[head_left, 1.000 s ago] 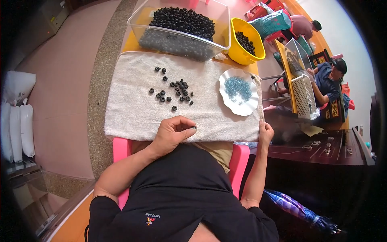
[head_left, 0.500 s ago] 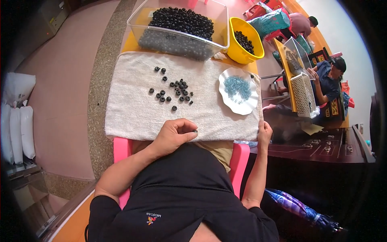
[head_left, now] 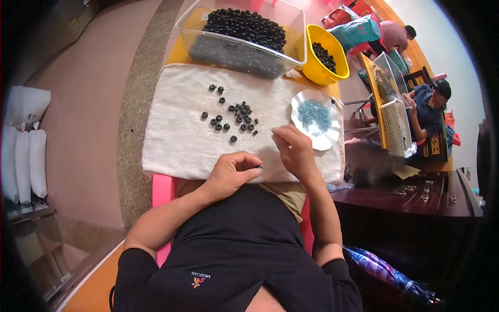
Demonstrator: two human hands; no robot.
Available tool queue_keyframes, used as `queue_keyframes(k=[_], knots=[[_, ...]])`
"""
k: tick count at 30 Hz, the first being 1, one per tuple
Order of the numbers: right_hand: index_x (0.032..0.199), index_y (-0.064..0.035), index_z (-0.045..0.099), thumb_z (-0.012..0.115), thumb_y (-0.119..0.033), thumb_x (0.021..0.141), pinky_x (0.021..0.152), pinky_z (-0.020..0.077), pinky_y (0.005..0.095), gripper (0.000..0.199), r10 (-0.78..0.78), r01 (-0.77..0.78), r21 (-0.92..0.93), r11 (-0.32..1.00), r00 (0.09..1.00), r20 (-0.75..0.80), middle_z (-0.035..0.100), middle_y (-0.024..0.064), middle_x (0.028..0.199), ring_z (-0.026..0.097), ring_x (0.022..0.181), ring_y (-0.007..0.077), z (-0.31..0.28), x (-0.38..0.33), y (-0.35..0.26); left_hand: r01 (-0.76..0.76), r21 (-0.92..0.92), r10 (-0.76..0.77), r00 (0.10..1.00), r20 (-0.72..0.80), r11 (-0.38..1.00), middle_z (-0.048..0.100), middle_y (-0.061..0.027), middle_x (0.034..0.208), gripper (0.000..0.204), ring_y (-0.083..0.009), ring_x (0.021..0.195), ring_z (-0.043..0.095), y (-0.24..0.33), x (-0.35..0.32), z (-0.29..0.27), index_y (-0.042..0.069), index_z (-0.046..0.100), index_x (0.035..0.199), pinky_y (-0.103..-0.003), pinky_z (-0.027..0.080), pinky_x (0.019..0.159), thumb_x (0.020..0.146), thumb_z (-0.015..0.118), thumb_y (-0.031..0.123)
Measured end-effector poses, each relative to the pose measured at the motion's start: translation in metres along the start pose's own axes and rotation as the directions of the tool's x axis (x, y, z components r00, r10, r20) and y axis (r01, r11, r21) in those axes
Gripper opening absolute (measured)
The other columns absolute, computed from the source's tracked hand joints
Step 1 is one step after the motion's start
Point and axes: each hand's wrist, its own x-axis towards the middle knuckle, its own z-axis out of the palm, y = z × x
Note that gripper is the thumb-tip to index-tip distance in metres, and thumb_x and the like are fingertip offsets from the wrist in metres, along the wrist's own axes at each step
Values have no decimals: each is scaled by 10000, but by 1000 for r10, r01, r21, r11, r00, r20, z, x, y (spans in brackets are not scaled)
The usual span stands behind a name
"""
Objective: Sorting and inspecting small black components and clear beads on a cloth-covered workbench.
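my left hand (head_left: pixel 231 174) is curled at the near edge of the white towel (head_left: pixel 176 135), thumb and fingertips pinched on one small black ring (head_left: pixel 258 167). my right hand (head_left: pixel 295 151) sits just beside it, a bit further out over the towel, fingers bent and pinched together; i can't tell if there's anything between them, too small. beyond both hands a loose cluster of black rings (head_left: pixel 234 117) lies scattered on the towel, well apart from the left hand. just past the right hand, touching distance, is a white scalloped plate (head_left: pixel 301 104) with a heap of small pale blue pieces (head_left: pixel 314 115). further out at the far edge of the desk (head_left: pixel 179 52) is a clear plastic tub (head_left: pixel 244 39) full of black rings, and beside it, off to the right hand's side, a yellow bowl (head_left: pixel 319 70) with more black rings in it. near the hands, under the towel's edge, a pink chair (head_left: pixel 163 190) shows. further to the right a person in a dark blue shirt (head_left: pixel 429 112) sits at another desk.
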Motion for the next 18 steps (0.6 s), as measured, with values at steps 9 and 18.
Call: queue_keyframes(k=[9, 18], knots=[[1061, -46, 673, 599, -66, 875, 694, 503, 394, 201, 0, 68, -282, 957, 973, 232, 641, 137, 896, 645, 808, 342, 30, 38, 16, -19, 7, 20, 1000, -10, 1000, 653, 30, 866, 143, -20, 763, 570, -1, 0, -3, 15, 669, 1009, -194, 469, 680, 874, 703, 50], [968, -80, 679, 619, -98, 871, 674, 507, 397, 115, -50, 123, -381, 916, 979, 196, 635, 103, 936, 645, 789, 331, 40, 41, 16, -20, -38, 19, 1000, -12, 999, 654, 22, 867, 145, -22, 756, 575, -4, 1, -4, 18, 665, 1007, -188, 475, 665, 873, 707, 52]])
